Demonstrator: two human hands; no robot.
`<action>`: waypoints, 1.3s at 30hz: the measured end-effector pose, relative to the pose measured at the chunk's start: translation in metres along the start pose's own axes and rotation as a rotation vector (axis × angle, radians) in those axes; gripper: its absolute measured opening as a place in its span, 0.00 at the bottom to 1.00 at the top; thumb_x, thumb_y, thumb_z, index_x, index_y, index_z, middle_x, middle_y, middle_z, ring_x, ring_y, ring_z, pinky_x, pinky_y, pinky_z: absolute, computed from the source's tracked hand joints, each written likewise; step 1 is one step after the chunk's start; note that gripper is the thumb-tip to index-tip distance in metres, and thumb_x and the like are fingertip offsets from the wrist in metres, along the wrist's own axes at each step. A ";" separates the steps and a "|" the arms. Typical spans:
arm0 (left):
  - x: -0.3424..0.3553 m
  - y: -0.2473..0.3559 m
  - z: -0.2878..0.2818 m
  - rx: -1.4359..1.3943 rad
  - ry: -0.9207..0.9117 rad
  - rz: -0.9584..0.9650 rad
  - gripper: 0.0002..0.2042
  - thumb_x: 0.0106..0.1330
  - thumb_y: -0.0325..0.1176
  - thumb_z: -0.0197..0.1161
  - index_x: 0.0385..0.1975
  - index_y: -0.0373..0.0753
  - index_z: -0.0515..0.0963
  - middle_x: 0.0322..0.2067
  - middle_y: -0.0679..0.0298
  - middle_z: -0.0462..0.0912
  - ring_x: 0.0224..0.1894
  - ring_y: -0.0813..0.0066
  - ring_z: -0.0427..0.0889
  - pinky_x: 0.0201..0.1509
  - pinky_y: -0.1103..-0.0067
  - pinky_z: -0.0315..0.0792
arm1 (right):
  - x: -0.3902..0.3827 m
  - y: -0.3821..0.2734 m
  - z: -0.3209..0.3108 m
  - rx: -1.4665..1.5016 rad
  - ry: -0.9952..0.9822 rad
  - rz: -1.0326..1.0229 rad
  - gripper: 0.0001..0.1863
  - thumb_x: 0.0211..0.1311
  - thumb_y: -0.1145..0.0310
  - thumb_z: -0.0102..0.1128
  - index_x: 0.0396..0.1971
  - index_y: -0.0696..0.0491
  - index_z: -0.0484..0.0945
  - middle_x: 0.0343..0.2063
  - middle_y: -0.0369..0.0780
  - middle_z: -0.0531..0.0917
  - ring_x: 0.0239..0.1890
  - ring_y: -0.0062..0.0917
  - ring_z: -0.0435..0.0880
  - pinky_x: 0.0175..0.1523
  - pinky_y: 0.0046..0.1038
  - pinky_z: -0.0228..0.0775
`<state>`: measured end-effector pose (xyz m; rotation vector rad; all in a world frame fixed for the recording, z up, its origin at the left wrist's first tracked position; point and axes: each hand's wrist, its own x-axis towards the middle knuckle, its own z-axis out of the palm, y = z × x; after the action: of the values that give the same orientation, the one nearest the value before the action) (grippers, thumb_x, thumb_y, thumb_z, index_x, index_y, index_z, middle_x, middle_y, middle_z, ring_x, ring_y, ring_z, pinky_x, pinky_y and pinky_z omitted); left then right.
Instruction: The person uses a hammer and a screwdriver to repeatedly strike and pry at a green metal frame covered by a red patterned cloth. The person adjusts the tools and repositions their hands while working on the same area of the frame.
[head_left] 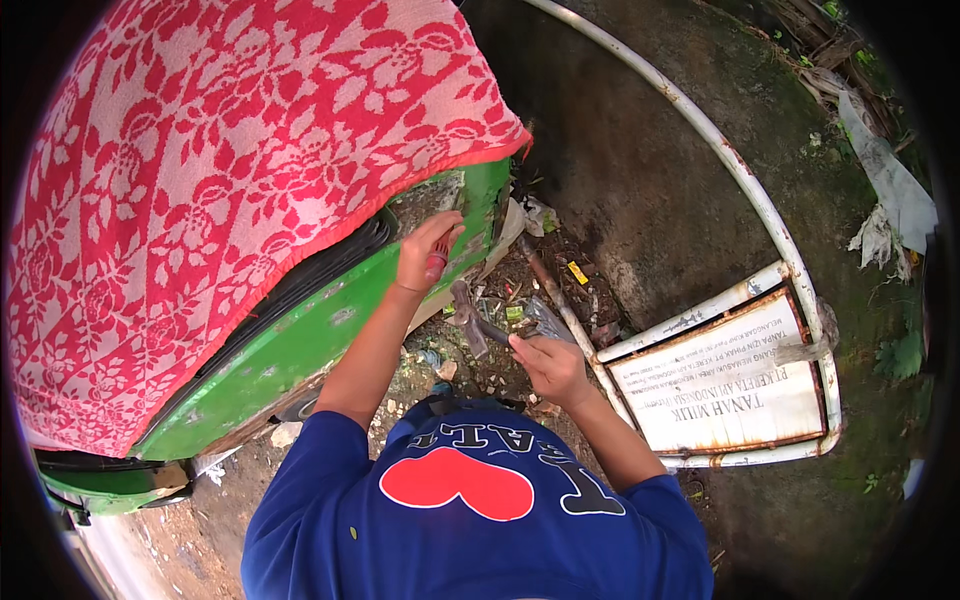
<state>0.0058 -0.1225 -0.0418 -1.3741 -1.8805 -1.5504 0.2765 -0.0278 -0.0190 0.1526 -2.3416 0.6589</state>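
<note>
My left hand (425, 250) is closed on a red-handled tool (436, 262) at a scraped, peeling corner (428, 197) of a green vehicle body (300, 340); the tool's tip is hidden from me. Below and right of that, my right hand (548, 368) grips the dark handle of a hammer (470, 315), whose metal head is raised just off the green body's lower edge. A red and pink floral cloth (200, 180) drapes over the top of the body, with dark rubber trim showing under its hem.
A bent white tube frame (700, 105) holding a rusty white signboard (720, 390) lies on the right over mossy concrete. Beside the green body are a rusty pipe (538, 268), scattered litter and rubble. Torn plastic sheeting (885, 170) and weeds line the right edge.
</note>
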 end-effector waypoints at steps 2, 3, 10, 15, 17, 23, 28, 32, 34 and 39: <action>-0.001 -0.007 0.002 0.017 0.010 0.008 0.11 0.60 0.20 0.70 0.42 0.35 0.82 0.44 0.54 0.86 0.46 0.59 0.87 0.51 0.71 0.81 | 0.004 -0.006 -0.004 0.059 0.062 -0.089 0.30 0.47 0.77 0.67 0.55 0.42 0.83 0.24 0.37 0.80 0.20 0.29 0.79 0.23 0.30 0.71; 0.000 -0.008 0.002 0.025 0.008 0.019 0.11 0.60 0.20 0.70 0.42 0.35 0.82 0.44 0.54 0.86 0.47 0.59 0.87 0.51 0.71 0.81 | 0.008 -0.008 -0.005 0.052 0.047 -0.093 0.30 0.47 0.77 0.67 0.55 0.42 0.83 0.24 0.36 0.80 0.21 0.29 0.79 0.23 0.30 0.71; -0.006 -0.010 0.004 0.025 0.011 0.008 0.11 0.60 0.20 0.70 0.42 0.35 0.83 0.45 0.55 0.87 0.47 0.60 0.87 0.51 0.72 0.81 | 0.022 -0.009 -0.002 -0.125 -0.084 -0.120 0.32 0.46 0.75 0.64 0.56 0.38 0.83 0.20 0.34 0.74 0.18 0.27 0.76 0.21 0.29 0.69; -0.005 -0.011 0.002 0.049 0.029 -0.006 0.11 0.59 0.20 0.71 0.41 0.36 0.83 0.44 0.55 0.87 0.47 0.61 0.88 0.51 0.72 0.81 | 0.019 -0.015 0.008 -0.035 -0.013 -0.172 0.33 0.46 0.74 0.62 0.58 0.36 0.82 0.18 0.34 0.71 0.17 0.26 0.73 0.20 0.30 0.66; -0.007 -0.014 0.002 0.023 0.040 0.003 0.11 0.59 0.20 0.71 0.42 0.36 0.84 0.45 0.55 0.87 0.47 0.62 0.88 0.50 0.73 0.82 | 0.020 -0.012 0.009 -0.059 -0.029 -0.095 0.31 0.50 0.75 0.62 0.58 0.37 0.82 0.18 0.35 0.72 0.16 0.28 0.74 0.20 0.31 0.68; -0.015 -0.022 0.004 0.030 0.047 0.032 0.13 0.58 0.20 0.72 0.43 0.37 0.84 0.46 0.54 0.87 0.47 0.63 0.88 0.50 0.73 0.82 | 0.007 -0.002 0.006 0.052 0.085 -0.085 0.29 0.52 0.76 0.63 0.57 0.40 0.82 0.23 0.35 0.79 0.18 0.28 0.77 0.21 0.33 0.69; -0.007 -0.013 0.006 0.041 0.051 0.011 0.12 0.59 0.20 0.72 0.42 0.36 0.84 0.46 0.55 0.87 0.47 0.63 0.88 0.50 0.73 0.82 | 0.020 -0.001 0.009 -0.161 -0.116 -0.097 0.33 0.47 0.75 0.63 0.57 0.36 0.82 0.18 0.33 0.70 0.16 0.25 0.73 0.20 0.30 0.67; -0.007 -0.009 -0.001 0.045 0.034 -0.032 0.11 0.60 0.21 0.71 0.42 0.37 0.84 0.46 0.55 0.87 0.47 0.62 0.88 0.51 0.72 0.81 | 0.020 -0.015 0.003 -0.041 -0.028 -0.182 0.32 0.50 0.75 0.63 0.58 0.37 0.82 0.17 0.34 0.70 0.16 0.27 0.73 0.20 0.31 0.67; -0.005 -0.007 0.000 0.009 0.042 -0.044 0.11 0.60 0.22 0.71 0.42 0.37 0.84 0.46 0.55 0.87 0.48 0.61 0.88 0.51 0.72 0.81 | 0.023 0.000 0.000 -0.146 -0.064 -0.037 0.31 0.51 0.74 0.63 0.58 0.37 0.82 0.17 0.35 0.72 0.16 0.29 0.74 0.21 0.31 0.68; -0.018 -0.015 -0.001 0.017 -0.022 -0.029 0.11 0.61 0.21 0.69 0.43 0.37 0.84 0.49 0.55 0.86 0.50 0.60 0.86 0.53 0.73 0.80 | 0.012 0.003 -0.013 -0.034 0.018 -0.015 0.28 0.54 0.75 0.66 0.57 0.40 0.83 0.21 0.36 0.79 0.18 0.30 0.78 0.22 0.31 0.68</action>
<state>0.0017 -0.1303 -0.0637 -1.3678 -1.9300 -1.5357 0.2739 -0.0180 -0.0040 0.1484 -2.3312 0.6103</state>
